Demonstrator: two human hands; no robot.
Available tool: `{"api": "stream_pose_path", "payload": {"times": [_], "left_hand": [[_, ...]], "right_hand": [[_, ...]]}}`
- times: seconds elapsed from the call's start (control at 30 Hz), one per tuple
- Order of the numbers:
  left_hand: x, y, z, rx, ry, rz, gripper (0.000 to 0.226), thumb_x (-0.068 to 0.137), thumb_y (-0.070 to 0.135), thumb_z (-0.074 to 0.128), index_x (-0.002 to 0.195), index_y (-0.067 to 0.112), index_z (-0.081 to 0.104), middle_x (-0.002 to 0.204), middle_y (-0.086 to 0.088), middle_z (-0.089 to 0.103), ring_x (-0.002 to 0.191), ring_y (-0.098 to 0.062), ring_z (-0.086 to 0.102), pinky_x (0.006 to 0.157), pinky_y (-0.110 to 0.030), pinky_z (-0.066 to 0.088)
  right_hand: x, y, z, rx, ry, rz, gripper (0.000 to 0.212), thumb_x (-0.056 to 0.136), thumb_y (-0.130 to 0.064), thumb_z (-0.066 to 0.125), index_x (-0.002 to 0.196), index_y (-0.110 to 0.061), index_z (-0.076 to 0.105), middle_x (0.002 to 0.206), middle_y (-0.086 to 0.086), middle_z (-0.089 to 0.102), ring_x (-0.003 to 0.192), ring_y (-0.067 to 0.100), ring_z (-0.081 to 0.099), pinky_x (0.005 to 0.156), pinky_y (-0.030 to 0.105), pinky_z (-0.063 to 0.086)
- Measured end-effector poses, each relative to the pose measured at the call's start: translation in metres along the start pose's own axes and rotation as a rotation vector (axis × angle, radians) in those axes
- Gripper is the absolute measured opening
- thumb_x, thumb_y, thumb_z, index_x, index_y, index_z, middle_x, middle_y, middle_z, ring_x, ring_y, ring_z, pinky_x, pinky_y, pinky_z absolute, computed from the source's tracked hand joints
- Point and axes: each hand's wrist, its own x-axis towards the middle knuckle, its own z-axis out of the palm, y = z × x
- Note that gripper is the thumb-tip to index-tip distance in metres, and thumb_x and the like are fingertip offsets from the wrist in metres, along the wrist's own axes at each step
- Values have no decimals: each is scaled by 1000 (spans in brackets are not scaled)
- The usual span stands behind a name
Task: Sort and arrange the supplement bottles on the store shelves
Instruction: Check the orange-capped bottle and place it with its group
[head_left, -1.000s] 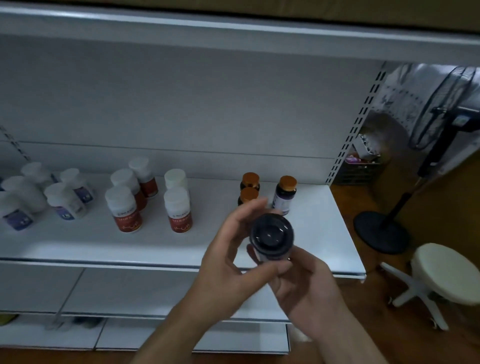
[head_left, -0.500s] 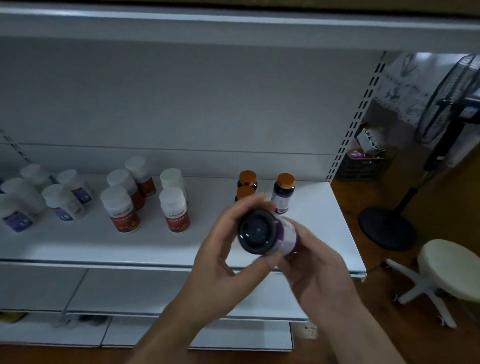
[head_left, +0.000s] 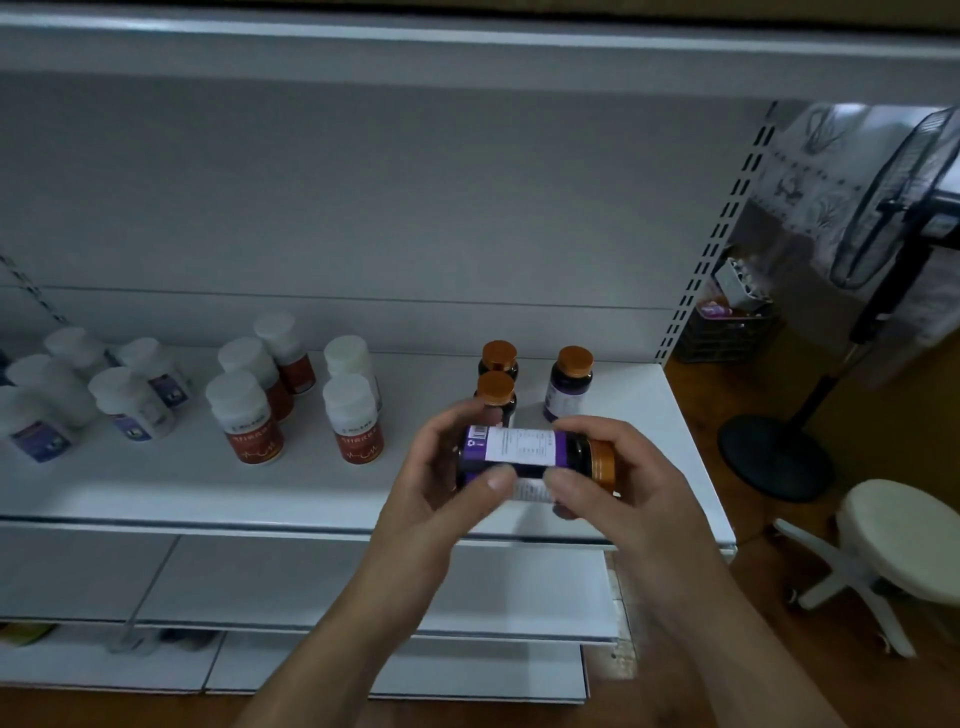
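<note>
While the left hand (head_left: 447, 491) and right hand (head_left: 621, 486) are curling their fingers round it, the bottle (head_left: 519, 447) is lying sideways above the shelf (head_left: 311, 486) front, its cap (head_left: 602, 460) pointing to 3 o'clock. Beyond, orange-capped bottles (head_left: 569, 382) are standing at 12 o'clock, white bottles (head_left: 244, 415) at 10 o'clock.

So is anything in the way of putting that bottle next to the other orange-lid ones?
Nothing visible. The held bottle is just in front of the orange-lid bottles, with bare shelf beside them.
</note>
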Motion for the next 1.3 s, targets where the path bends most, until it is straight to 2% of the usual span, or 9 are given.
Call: {"api": "stream_pose_path", "payload": {"times": [0.13, 0.3, 0.5, 0.67, 0.73, 0.87, 1.03, 1.2, 1.3], "left_hand": [[0, 3, -2, 25, -25, 42, 42, 81, 16, 77, 120, 25, 64, 119, 0, 67, 111, -18, 64, 82, -23, 53], [0, 3, 1, 64, 97, -52, 35, 79, 37, 69, 113, 26, 66, 106, 5, 71, 106, -16, 66, 73, -20, 55], [0, 4, -3, 68, -27, 62, 46, 79, 14, 73, 122, 22, 60, 121, 4, 65, 115, -16, 61, 81, -22, 54], [2, 3, -1, 62, 69, 12, 30, 82, 30, 74, 111, 23, 67, 108, 1, 70, 105, -19, 65, 73, -21, 54], [2, 4, 0, 62, 49, 10, 34, 83, 28, 71, 115, 22, 64, 110, 5, 69, 106, -16, 64, 74, -20, 54], [3, 4, -2, 72, -5, 30, 40, 81, 17, 77, 118, 20, 62, 114, 4, 68, 110, -14, 63, 77, -20, 54], [4, 0, 0, 52, 128, -32, 32, 77, 38, 71, 107, 24, 69, 101, 3, 73, 100, -17, 67, 72, -22, 55], [2, 2, -1, 81, 15, 31, 43, 80, 20, 74, 121, 20, 60, 116, 4, 67, 112, -13, 62, 77, -20, 54], [3, 3, -1, 90, 60, 32, 39, 78, 33, 77, 114, 22, 66, 109, 2, 69, 110, -20, 63, 76, -23, 55]], "right_hand": [[2, 3, -1, 20, 5, 78, 36, 72, -46, 58, 106, -37, 58, 92, -27, 65, 94, -5, 63, 65, 18, 56], [2, 3, -1, -25, -71, -5, 47, 70, -34, 68, 115, -36, 55, 103, -28, 61, 108, -4, 58, 73, 18, 56], [4, 7, -2, 26, -7, 25, 34, 74, -46, 61, 106, -35, 59, 93, -28, 65, 97, -2, 64, 64, 20, 57], [5, 9, -5, -43, -90, -64, 38, 79, -29, 70, 115, -32, 57, 104, -28, 61, 108, 2, 59, 76, 20, 57], [6, 8, -5, -30, -57, -39, 32, 81, -37, 74, 109, -32, 61, 100, -24, 63, 105, 4, 61, 72, 21, 58], [8, 8, -4, 41, -3, 24, 29, 75, -44, 59, 103, -34, 60, 89, -27, 66, 95, 0, 65, 63, 18, 56], [6, 8, -5, 26, -72, -7, 37, 78, -30, 76, 113, -30, 62, 102, -18, 66, 104, 11, 64, 78, 26, 59], [8, 6, -4, 52, -19, 39, 30, 73, -42, 59, 101, -33, 60, 85, -31, 65, 91, -4, 65, 61, 16, 55], [7, 6, -3, 51, -69, 10, 33, 79, -38, 67, 109, -34, 57, 93, -31, 63, 99, -5, 62, 69, 16, 55]]}}
